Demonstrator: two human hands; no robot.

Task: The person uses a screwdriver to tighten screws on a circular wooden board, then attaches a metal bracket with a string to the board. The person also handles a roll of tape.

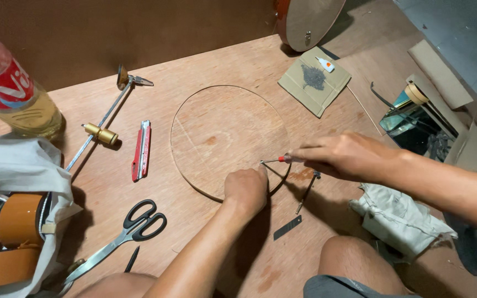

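Two hands meet at the near rim of a round plywood disc (224,135) lying mid-desk: the left hand (245,189) is fisted, pressing a thin metal piece onto it, while the right hand (340,155) pinches a red-handled screwdriver (280,159). A red utility knife (142,150) and black scissors (125,232) lie toward the left edge, well apart, with a loose blade (287,227) near the knee.

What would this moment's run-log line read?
left hand: fist pressed on round plywood disc | right hand: holds small red-handled screwdriver, tip at disc edge | nearby: red utility knife, black-handled scissors
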